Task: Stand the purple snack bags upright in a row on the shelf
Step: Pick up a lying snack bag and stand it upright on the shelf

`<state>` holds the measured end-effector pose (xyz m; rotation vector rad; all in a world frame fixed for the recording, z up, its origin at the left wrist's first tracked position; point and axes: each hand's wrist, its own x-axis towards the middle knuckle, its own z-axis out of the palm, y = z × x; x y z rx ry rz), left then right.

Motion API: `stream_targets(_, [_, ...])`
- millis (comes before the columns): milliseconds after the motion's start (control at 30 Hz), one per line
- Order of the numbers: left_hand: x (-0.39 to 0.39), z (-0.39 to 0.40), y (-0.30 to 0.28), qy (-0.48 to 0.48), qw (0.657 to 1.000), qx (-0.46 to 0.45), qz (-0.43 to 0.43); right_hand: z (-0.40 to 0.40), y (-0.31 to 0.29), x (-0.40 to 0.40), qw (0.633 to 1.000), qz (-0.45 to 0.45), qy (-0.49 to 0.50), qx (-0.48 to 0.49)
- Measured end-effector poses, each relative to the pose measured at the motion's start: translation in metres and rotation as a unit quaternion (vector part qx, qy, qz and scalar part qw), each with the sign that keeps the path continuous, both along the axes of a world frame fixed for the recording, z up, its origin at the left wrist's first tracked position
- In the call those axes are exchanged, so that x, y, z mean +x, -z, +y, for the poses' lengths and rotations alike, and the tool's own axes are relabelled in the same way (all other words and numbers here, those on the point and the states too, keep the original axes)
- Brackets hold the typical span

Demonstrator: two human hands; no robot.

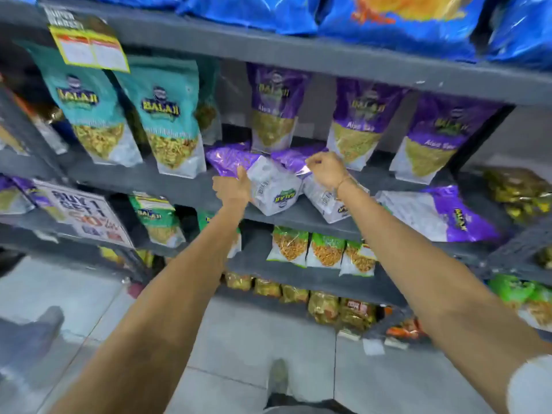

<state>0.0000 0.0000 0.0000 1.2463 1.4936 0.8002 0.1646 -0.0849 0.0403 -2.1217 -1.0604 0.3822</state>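
Three purple snack bags stand upright at the back of the grey shelf [167, 182]: one [273, 109] in the middle, one [360, 122] to its right, one [439, 135] furthest right. Three more lie flat at the front. My left hand [233, 186] grips the left flat bag [268, 183] at its left edge. My right hand [327, 168] pinches the purple top of the middle flat bag [325, 201]. The third flat bag [433, 213] lies apart, at the right.
Two teal snack bags [167, 121] stand left of the purple ones on the same shelf. Blue bags [397, 19] fill the shelf above. Green packets [322, 249] sit on the shelf below. A "Buy 1 Get 1" sign [86, 215] hangs at the left. The floor is tiled.
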Motion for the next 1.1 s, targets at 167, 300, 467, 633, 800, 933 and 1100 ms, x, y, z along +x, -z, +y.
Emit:
stream_targets(167, [0.014, 0.032, 0.024, 0.049, 0.991, -0.127, -0.014, 0.044, 0.015, 0.013, 0.989, 0.044, -0.059, -0.125])
stream_targets(300, [0.022, 0.039, 0.036, 0.075, 0.978, -0.171, -0.09, 0.067, 0.027, 0.017, 0.979, 0.003, -0.117, -0.168])
stream_targets(467, [0.022, 0.047, 0.046, 0.073, 0.969, -0.197, -0.132, 0.092, 0.033, 0.021, 0.962, -0.022, -0.161, -0.218])
stream_targets(633, [0.016, 0.05, 0.048, 0.077, 0.966, -0.179, -0.173, 0.095, 0.042, 0.023, 0.965, -0.012, -0.139, -0.221])
stream_targets(800, [-0.003, 0.055, 0.04, 0.107, 0.969, -0.15, -0.163, 0.086, 0.052, 0.024, 0.985, 0.061, -0.065, -0.146])
stream_targets(933, [-0.023, 0.064, 0.025, 0.128, 0.977, -0.089, -0.146, 0.08, 0.056, 0.015, 0.982, 0.176, -0.052, -0.052])
stream_targets(1100, [-0.038, 0.086, -0.002, 0.181, 0.972, -0.019, -0.151, 0.083, 0.053, 0.008, 0.869, 0.474, -0.132, 0.056])
